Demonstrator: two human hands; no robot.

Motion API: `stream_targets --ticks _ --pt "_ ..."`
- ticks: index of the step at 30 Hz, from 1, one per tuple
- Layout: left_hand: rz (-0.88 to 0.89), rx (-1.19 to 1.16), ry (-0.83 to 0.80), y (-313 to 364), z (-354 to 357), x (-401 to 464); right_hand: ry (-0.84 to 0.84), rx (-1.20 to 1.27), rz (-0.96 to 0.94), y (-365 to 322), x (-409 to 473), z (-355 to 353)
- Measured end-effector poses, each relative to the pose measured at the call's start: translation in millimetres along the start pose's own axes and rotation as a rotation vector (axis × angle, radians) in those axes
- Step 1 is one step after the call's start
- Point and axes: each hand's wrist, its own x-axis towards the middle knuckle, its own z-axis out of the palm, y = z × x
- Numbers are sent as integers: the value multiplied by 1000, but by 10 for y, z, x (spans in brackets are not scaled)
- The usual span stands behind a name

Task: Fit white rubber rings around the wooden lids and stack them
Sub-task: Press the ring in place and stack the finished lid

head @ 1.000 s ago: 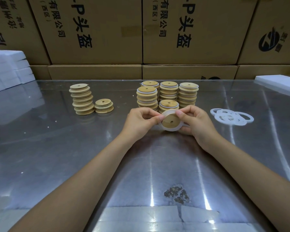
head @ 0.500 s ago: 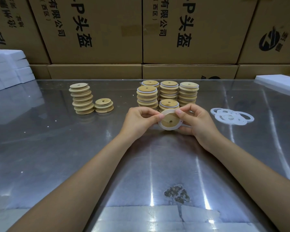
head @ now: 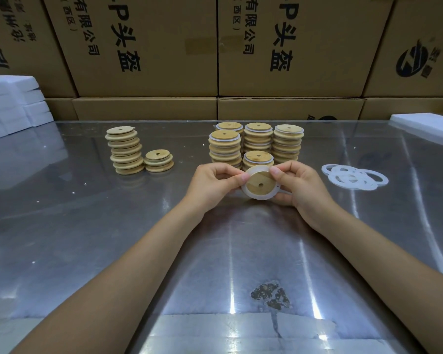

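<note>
On the steel table (head: pixel 87 238), boxes (head: pixel 143 47) behind run off frame. Left hand (head: pixel 212 185) and right hand (head: pixel 299 185) pinch a ringed lid (head: pixel 260 183) (fingertips behind hidden), loose rings (head: pixel 353 177) at three o'clock.

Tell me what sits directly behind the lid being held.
Behind the held lid stands a short stack of ringed lids, with taller stacks further back. The short stack's base is hidden by lid and fingers.

**Both hands on one lid, ring around it**

The left hand (head: pixel 212 183) and right hand (head: pixel 298 186) pinch a wooden lid (head: pixel 260 183) tilted toward the camera, a white rubber ring (head: pixel 256 196) around its edge. Just behind stand ringed lid stacks (head: pixel 256 144). Bare lid stacks (head: pixel 128 152) sit well apart to the left; loose rings (head: pixel 353 177) lie to the right on the shiny table (head: pixel 113 238). Cardboard boxes (head: pixel 149 47) line the back.
</note>
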Motion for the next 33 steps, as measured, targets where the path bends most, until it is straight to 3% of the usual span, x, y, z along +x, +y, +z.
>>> stream_targets --ticks 33 --pt "32 33 15 7 14 -10 17 -18 -38 -4 -18 15"
